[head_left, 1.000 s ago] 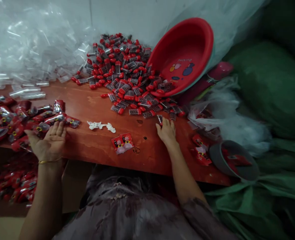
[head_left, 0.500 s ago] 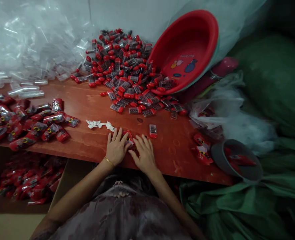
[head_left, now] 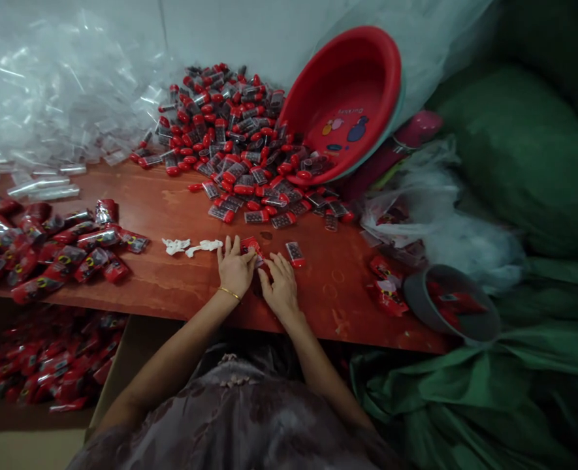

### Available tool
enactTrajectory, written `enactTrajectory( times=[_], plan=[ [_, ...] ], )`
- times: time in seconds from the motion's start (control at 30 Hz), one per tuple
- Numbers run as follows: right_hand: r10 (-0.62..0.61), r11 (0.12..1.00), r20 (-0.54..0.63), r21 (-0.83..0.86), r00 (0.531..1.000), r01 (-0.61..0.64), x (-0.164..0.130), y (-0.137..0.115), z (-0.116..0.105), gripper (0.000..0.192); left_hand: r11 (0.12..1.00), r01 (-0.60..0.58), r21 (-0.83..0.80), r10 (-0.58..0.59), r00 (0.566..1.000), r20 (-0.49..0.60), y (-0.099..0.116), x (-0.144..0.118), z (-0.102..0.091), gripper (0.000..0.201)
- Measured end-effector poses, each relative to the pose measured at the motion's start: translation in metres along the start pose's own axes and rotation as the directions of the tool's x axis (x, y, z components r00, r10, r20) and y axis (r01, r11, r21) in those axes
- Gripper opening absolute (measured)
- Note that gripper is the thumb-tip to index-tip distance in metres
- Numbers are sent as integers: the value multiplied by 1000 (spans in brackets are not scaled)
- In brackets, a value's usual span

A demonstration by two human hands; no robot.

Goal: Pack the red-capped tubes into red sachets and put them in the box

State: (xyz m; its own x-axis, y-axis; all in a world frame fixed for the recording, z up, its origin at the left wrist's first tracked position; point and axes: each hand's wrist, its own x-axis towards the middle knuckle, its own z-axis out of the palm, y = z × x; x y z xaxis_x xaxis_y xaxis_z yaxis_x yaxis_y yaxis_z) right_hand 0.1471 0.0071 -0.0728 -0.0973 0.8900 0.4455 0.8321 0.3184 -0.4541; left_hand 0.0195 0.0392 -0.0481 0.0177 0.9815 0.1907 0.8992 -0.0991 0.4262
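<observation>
A small red printed packet [head_left: 252,246] lies on the tabletop between my hands. My left hand [head_left: 235,270] is on its left side, with the thumb across the packet and the fingers beside it, holding it down. At the packet's near right corner, my right hand [head_left: 279,285] rests with fingers stretched and thumb apart, the fingertips at the edge. Just right of these fingers is a clear, red-ended container [head_left: 295,254] with dark contents. Crumpled white scraps [head_left: 191,247] lie left of my left hand. The undersides of my fingers are hidden.
Similar red-ended containers [head_left: 234,140] are heaped behind, spilling from a tilted red basin [head_left: 340,98]. Clear plastic sleeves [head_left: 63,85] fill the back left. Filled red packets [head_left: 68,245] lie left; more are in a box [head_left: 117,365] below. A grey bowl [head_left: 418,300] stands right.
My hands and the red packet have shifted slightly away from my body. My left thumb has moved over the packet. The whole view has shifted a little.
</observation>
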Motion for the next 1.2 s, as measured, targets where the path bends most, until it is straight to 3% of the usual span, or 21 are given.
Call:
enactTrajectory(
  times=[0.2,0.3,0.4,0.47,0.53,0.6,0.63,0.7,0.8,0.87,0.93,1.03,1.13,1.2],
  plan=[
    [15,992,-111,129,994,-1,1,-5,-10,28,994,37,-101,-42,998,-50,-1,2,-4,24],
    [134,961,-144,261,980,-93,4,-14,-17,31,983,34,-179,-61,987,-146,2,0,-17,26],
    [286,842,-16,482,958,-243,13,-29,-21,34,968,-34,-250,-25,973,-228,7,-6,-31,25],
    [332,724,95,613,938,-318,22,-38,-22,32,951,-83,-297,5,968,-253,10,-11,-39,24],
    [372,648,135,671,918,-361,30,-43,-21,32,918,-90,-385,-18,964,-266,11,-15,-43,27],
    [411,642,110,670,905,-373,33,-44,-21,35,829,-33,-558,-118,965,-233,11,-17,-45,38],
    [416,661,89,655,905,-367,34,-43,-21,35,740,27,-673,-182,970,-160,12,-18,-45,43],
    [407,720,38,601,912,-347,31,-42,-22,37,459,210,-863,-259,961,96,13,-19,-47,48],
    [372,811,-41,500,927,-304,25,-43,-22,37,47,447,-893,-257,870,421,18,-21,-53,46],
    [338,846,-68,460,939,-271,21,-46,-20,36,-105,509,-854,-281,809,517,21,-22,-58,43],
    [293,861,-60,451,954,-236,18,-49,-20,34,-176,538,-824,-299,768,566,22,-22,-62,41],
    [164,881,-5,450,986,-144,20,-42,-29,29,-183,512,-839,-327,773,543,19,-19,-67,41],
    [-54,943,60,333,997,31,36,-10,-50,31,-173,495,-851,-349,778,523,12,-16,-68,43],
    [-134,986,126,120,983,119,52,22,-65,39,-172,525,-833,-330,766,551,8,-15,-68,45]
  ],
)
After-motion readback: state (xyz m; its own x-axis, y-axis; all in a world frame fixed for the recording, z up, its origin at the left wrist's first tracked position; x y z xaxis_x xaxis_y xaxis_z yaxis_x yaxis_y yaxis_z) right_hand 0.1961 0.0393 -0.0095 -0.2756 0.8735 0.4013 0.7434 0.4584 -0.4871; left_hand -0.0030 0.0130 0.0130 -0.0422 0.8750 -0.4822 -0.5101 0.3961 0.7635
